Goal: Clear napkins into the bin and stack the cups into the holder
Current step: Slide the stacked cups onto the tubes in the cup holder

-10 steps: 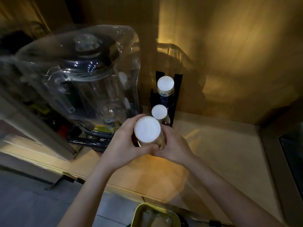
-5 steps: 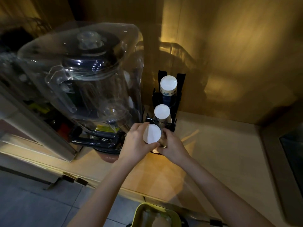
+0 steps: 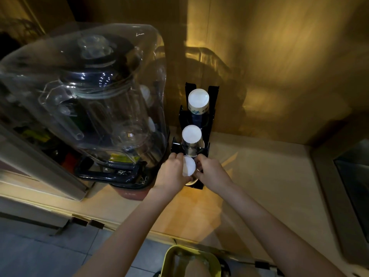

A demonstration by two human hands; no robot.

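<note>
Both hands meet at the centre of the view around an upside-down cup (image 3: 188, 166) whose white base faces the camera. The left hand (image 3: 173, 172) clasps it from nine o'clock, the right hand (image 3: 212, 172) from three o'clock. The cup sits at the front slot of a black holder (image 3: 210, 124) standing on the pale counter (image 3: 269, 176). Toward twelve o'clock, two more inverted cup stacks (image 3: 191, 134) rise in the holder's rear slots. At ten o'clock stands a blender (image 3: 95, 108) under a clear cover. At six o'clock, a yellow-green bin (image 3: 171, 256) shows.
</note>
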